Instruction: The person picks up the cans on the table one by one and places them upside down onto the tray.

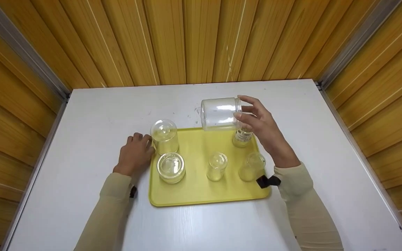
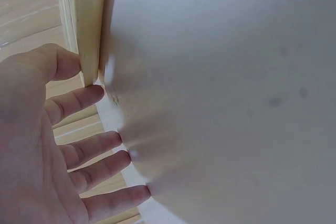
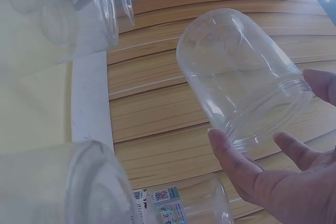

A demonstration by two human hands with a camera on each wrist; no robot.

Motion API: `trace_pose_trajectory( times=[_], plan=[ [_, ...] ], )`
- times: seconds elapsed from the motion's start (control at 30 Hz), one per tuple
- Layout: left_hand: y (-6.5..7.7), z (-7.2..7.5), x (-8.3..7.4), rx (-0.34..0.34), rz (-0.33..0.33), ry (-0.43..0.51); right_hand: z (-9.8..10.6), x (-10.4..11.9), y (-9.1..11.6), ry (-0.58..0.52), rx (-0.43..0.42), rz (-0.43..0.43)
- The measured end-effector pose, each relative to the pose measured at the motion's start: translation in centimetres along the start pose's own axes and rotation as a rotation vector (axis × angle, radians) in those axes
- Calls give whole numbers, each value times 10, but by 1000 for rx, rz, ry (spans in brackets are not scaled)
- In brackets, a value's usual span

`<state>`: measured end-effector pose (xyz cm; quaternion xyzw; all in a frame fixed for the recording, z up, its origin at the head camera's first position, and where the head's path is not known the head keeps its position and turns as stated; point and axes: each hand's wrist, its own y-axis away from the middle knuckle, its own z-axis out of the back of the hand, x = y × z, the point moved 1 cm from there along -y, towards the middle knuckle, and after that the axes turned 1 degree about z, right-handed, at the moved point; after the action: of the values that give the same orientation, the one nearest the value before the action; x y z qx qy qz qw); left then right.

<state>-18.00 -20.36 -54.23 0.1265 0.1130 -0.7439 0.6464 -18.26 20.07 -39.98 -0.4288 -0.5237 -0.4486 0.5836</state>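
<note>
My right hand [image 1: 262, 127] holds a large clear jar [image 1: 220, 113] by its mouth end, thumb and fingers spread around the threaded rim. The jar lies sideways in the air above the far edge of a yellow tray [image 1: 194, 195], its base pointing left. In the right wrist view the jar [image 3: 241, 77] looks see-through, with nothing visible inside. At the tray's left edge is my left hand [image 1: 134, 153], beside a tall clear jar [image 1: 165, 137]. In the left wrist view, the left hand's [image 2: 47, 145] thumb touches the tray's side [image 2: 89, 24] and its fingertips rest on the table.
On the tray, a wide clear jar [image 1: 171, 168] stands front left, a small one [image 1: 217, 166] near the middle and another [image 1: 252, 167] at the right. Behind that is a labelled jar [image 1: 243, 136]. Wood-look panels [image 1: 201, 42] enclose the white table [image 1: 99, 111].
</note>
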Motion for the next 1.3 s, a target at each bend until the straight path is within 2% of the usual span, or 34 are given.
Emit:
trace_pose_trajectory(
  times=[0.4, 0.6, 0.7, 0.8, 1.0, 1.13, 1.3],
  plan=[
    [1, 1, 1, -1, 26, 47, 2, -6, 5, -107, 7, -34],
    [-1, 4, 2, 23, 71, 122, 2, -7, 6, -125, 8, -32],
    [-3, 7, 3, 5, 103, 181, 2, -7, 7, -130, 10, -33],
    [-5, 14, 3, -71, 135, 233, 1, -6, 8, -144, 15, -26],
    [-8, 39, -10, -318, 163, 340, 1, -5, 9, -158, 24, -21],
    [-8, 55, -27, -452, 118, 434, 0, -4, 9, -180, 24, -14],
    [-5, 71, -51, -558, 0, 553, 0, -4, 8, -188, 24, -14]
  ],
)
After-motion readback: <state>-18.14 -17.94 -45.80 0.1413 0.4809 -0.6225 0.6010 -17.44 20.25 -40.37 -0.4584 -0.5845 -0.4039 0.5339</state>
